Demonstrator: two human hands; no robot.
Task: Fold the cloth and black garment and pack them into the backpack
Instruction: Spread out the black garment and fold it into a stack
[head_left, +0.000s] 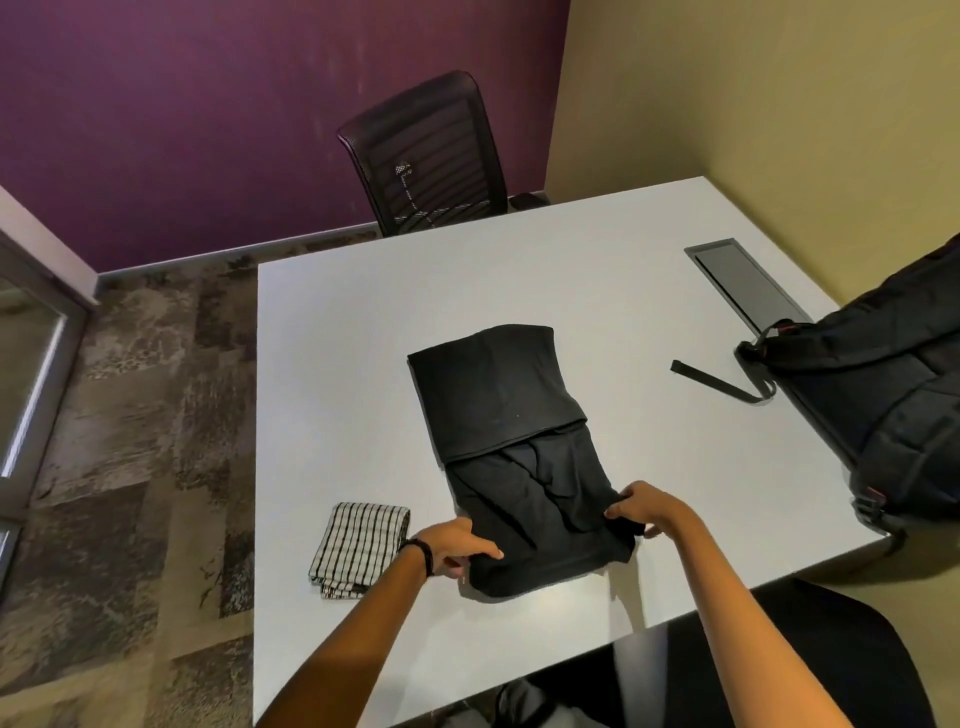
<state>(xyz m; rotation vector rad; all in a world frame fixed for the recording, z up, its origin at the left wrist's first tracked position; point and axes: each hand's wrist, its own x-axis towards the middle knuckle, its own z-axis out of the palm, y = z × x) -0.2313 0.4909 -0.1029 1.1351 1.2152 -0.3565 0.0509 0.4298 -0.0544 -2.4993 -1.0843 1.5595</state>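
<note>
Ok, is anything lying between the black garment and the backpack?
Only a loose strap of the backpack lies on the table between it and the black garment. The left hand and right hand grip the garment's near edge.

The black garment (509, 441) is lying lengthwise on the desk (363, 338), its far part folded back in a smooth flap, its wrinkled near end being pinched at both corners by the left hand (457, 545) and right hand (649, 509). The checked cloth (358, 548) is sitting folded just left of it. The backpack (883, 395) is resting at the desk's right edge.
</note>
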